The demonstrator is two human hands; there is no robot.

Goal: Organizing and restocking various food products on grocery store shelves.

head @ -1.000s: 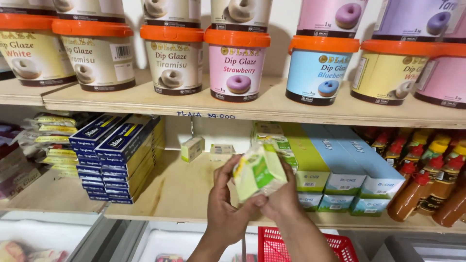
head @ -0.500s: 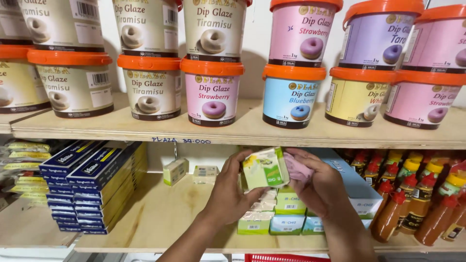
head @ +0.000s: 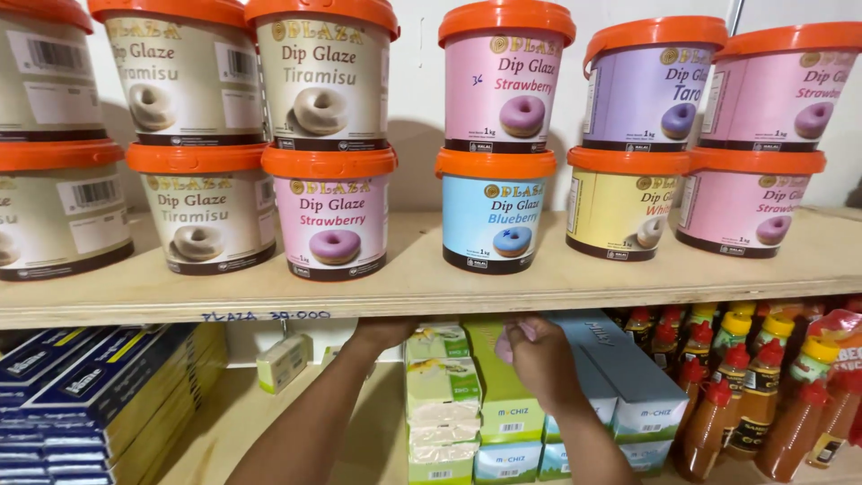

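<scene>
My left hand point(head: 382, 334) reaches under the upper wooden shelf point(head: 449, 292) and grips the left end of a pale green box point(head: 437, 344). That box lies on top of a stack of like green boxes point(head: 440, 418). My right hand point(head: 541, 357) rests on the neighbouring stack of brighter green boxes point(head: 503, 395), with a small pink cloth point(head: 508, 345) bunched in its fingers. The shelf edge partly hides the fingers of my left hand.
Tubs with orange lids point(head: 494, 216) stand two high on the upper shelf. On the lower shelf are dark blue boxes point(head: 81, 395) at the left, a small pale box point(head: 283, 361), grey-blue boxes point(head: 628, 377) and orange-capped sauce bottles point(head: 754, 395) at the right.
The green box went from mid-air in front of the shelf into the lower shelf, onto the stack. Both hands moved forward with it, and the view rose toward the tubs.
</scene>
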